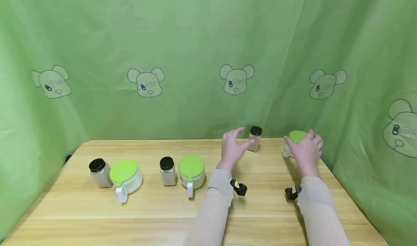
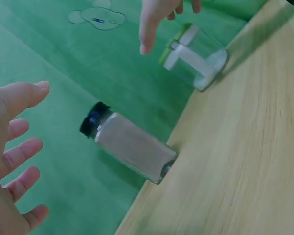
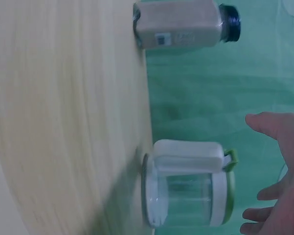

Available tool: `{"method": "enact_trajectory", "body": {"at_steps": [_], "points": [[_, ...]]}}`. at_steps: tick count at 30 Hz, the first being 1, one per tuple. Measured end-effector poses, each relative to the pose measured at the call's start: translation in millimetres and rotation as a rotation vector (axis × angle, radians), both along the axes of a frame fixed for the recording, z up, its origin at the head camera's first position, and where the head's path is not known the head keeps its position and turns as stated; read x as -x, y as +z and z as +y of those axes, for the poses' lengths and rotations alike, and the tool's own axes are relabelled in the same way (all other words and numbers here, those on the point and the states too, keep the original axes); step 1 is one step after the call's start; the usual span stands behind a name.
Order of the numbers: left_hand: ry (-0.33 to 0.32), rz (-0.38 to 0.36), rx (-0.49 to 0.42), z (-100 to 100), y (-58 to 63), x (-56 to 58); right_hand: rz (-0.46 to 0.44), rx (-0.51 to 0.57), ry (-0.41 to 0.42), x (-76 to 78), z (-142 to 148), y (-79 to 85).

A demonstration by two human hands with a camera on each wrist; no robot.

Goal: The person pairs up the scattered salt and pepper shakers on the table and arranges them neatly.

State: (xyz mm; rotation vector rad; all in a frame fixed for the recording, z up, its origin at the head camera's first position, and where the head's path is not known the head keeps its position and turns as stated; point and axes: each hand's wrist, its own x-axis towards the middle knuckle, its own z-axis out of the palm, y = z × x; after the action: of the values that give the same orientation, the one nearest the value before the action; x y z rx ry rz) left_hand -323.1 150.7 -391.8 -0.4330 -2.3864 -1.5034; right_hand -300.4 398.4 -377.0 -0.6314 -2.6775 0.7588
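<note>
My left hand [image 1: 232, 149] is held with spread fingers just left of a square glass jar with a black lid [image 1: 255, 133]. In the left wrist view, a gap separates that hand from the jar [image 2: 134, 147], which holds a pale brownish filling. My right hand [image 1: 305, 152] hovers by a clear seasoning pot with a green lid [image 1: 297, 135] and a white handle. Its fingers are apart from the pot [image 3: 188, 196] in the right wrist view, and nothing is in its grasp. Both containers stand upright near the table's back edge.
On the left of the wooden table [image 1: 156, 220] stand another black-lidded jar [image 1: 101, 175] and green-lidded pot [image 1: 125, 173], close together. A similar jar [image 1: 167, 173] and pot [image 1: 191, 170] stand mid-table. Green curtain [image 1: 195, 32] hangs behind and at both sides.
</note>
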Motion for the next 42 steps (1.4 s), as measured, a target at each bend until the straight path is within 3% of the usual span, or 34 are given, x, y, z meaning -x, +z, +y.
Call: {"method": "enact_trajectory", "body": {"at_steps": [6, 15, 24, 42], "points": [[0.010, -0.020, 0.076, 9, 0.3, 14.2, -0.034, -0.011, 0.001, 8.5, 8, -5.1], [0.012, -0.122, 0.152, 25, -2.3, 32.8, -0.055, 0.021, 0.002, 16.2, 16, -16.8], [0.038, -0.191, 0.277, 41, -8.9, 40.6, -0.077, 0.031, -0.021, 19.3, 15, -22.0], [0.035, -0.142, 0.426, 54, -16.7, 54.2, -0.100, 0.064, -0.070, 21.5, 13, -21.7]]}}
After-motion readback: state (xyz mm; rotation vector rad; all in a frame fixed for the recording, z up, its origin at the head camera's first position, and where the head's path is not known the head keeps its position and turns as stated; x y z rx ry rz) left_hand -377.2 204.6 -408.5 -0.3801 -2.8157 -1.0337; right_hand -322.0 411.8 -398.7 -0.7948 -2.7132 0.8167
